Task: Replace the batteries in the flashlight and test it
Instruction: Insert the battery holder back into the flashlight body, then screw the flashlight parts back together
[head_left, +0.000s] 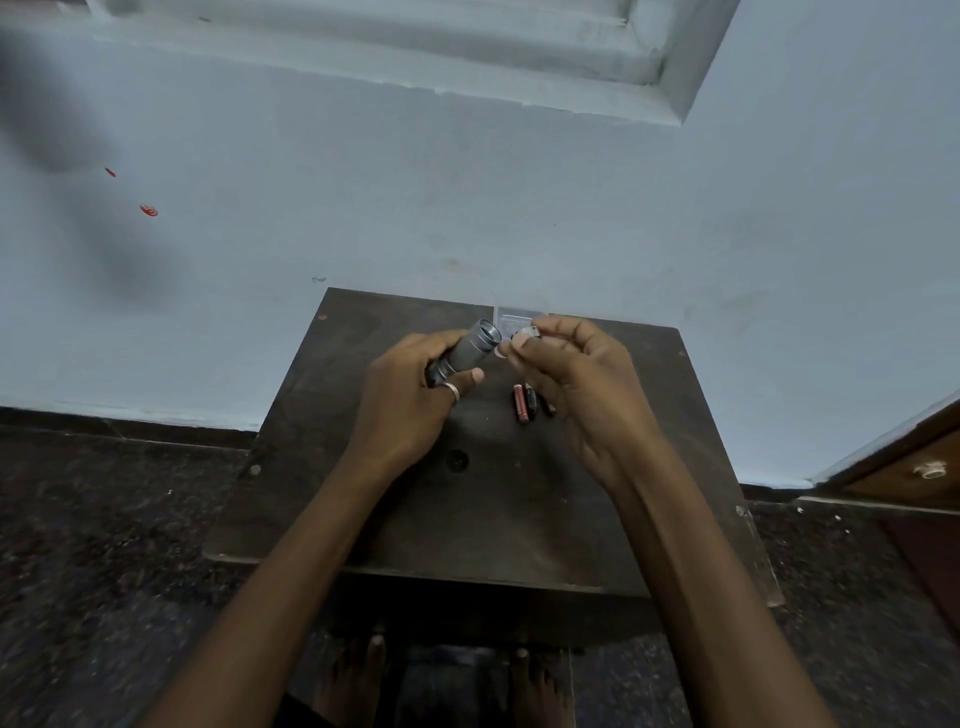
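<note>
At the nearest edge, two bare feet (358, 675) stood on the dark speckled floor (104, 519), partly tucked under a small dark wooden table (493, 519). Both forearms reached forward over the tabletop. Just below the right hand, a few small batteries (525, 402), red and black, lay side by side on the wood, partly hidden by the palm, so their count could not be told. The left hand (410, 395), wearing a silver ring (451, 391) on the thumb, was curled round the grey flashlight (470, 351), gripping its lower body and holding it tilted above the table, with its open end pointing up and away toward the right hand. The right hand (582, 379) pinched a small silver piece (524, 336) between thumb and fingertips, just beside the flashlight's open end but apart from it; the other fingers were loosely bent. Beyond the fingertips of both hands, a clear plastic case (514, 314) sat at the far edge of the table. Behind it rose a pale blue wall (519, 208) with two small red marks (149, 210) far off to the left of the left hand, and a white window frame (467, 52) higher up. Off to the right of the right arm, a brown wooden door (909, 467) showed at the edge.
</note>
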